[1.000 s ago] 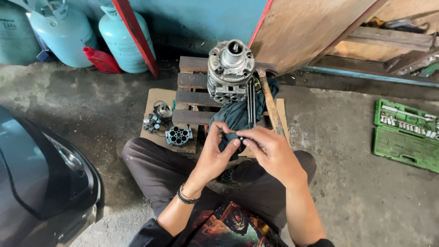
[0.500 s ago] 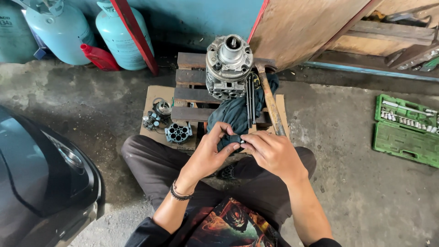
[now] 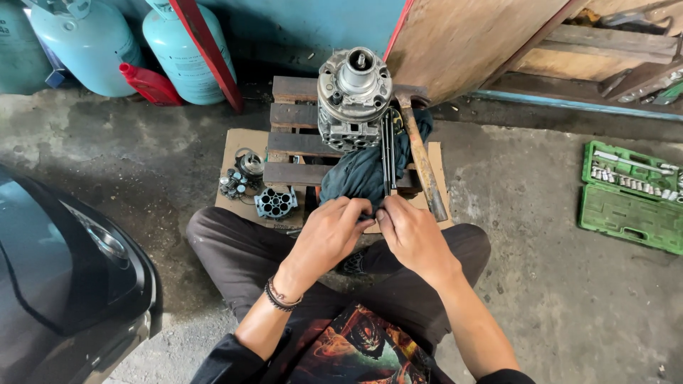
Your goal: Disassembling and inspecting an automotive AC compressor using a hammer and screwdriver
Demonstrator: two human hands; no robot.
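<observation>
My left hand (image 3: pixel 329 235) and my right hand (image 3: pixel 411 235) meet in front of me, fingertips pinched together on a small dark part (image 3: pixel 369 214) that my fingers mostly hide. Just beyond them lies a dark teal rag (image 3: pixel 359 174) on a small wooden pallet (image 3: pixel 295 142). A grey metal compressor body (image 3: pixel 353 96) stands upright at the pallet's far end. Long dark bolts (image 3: pixel 388 153) and a wooden-handled hammer (image 3: pixel 421 160) lie on the rag to the right.
Small metal parts, among them a round cylinder block (image 3: pixel 275 203), lie on cardboard (image 3: pixel 242 153) to the left. A green socket set case (image 3: pixel 629 195) lies open at right. Gas cylinders (image 3: pixel 178 46) stand at the back left, a dark car body (image 3: pixel 57 270) at the near left.
Both hands have stayed joined on the small part, shifting slightly toward the rag. My view has tilted a little, nothing else has moved.
</observation>
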